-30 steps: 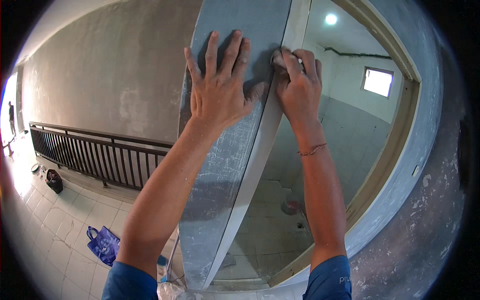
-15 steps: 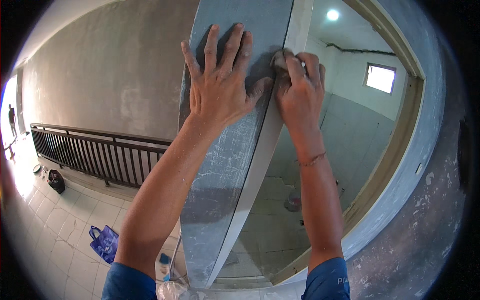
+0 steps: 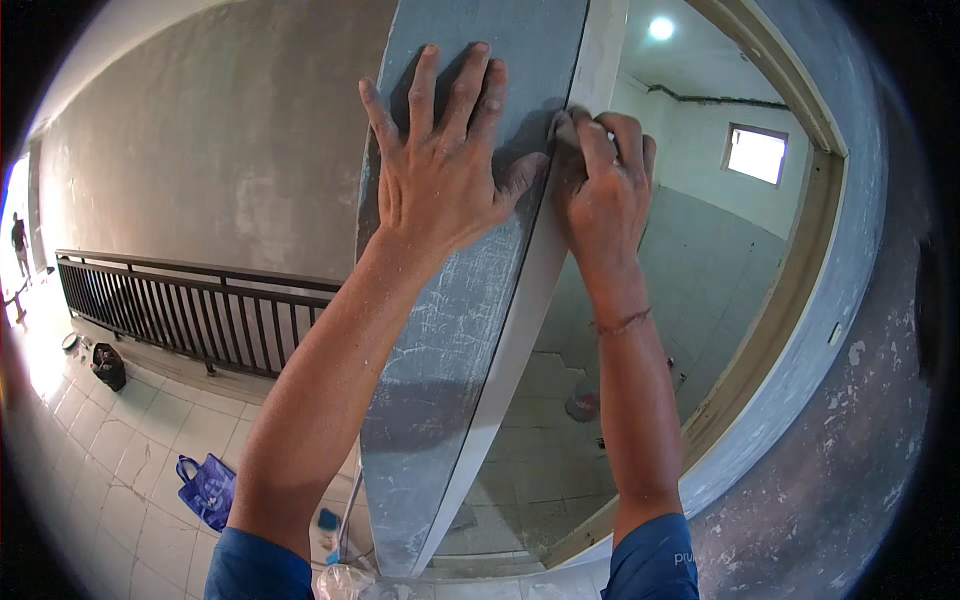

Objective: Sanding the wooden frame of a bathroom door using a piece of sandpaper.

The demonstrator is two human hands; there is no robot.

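My left hand [image 3: 440, 165] lies flat with its fingers spread on a blue-grey plastered wall face [image 3: 450, 340], which is streaked with whitish patches. Just to its right, my right hand [image 3: 608, 175] is closed at the edge where the wall meets the pale door frame [image 3: 515, 340]. Pinched between its thumb and fingers is a small grey piece [image 3: 563, 128], mostly hidden, whose kind I cannot make out. The fingers of both hands look dusty. The tip of the left thumb points toward the right hand's knuckles, a small gap apart.
Past the doorway lies a tiled room with a small window [image 3: 757, 155] and a lit ceiling lamp [image 3: 661, 28]. At left runs a dark railing [image 3: 200, 310]. A blue bag [image 3: 207, 490] and a black bag [image 3: 108, 367] sit on the tiled floor; a person [image 3: 21, 243] stands far left.
My right hand has shifted slightly down and to the right along the door frame's edge, still closed. The left hand stays flat in almost the same place.
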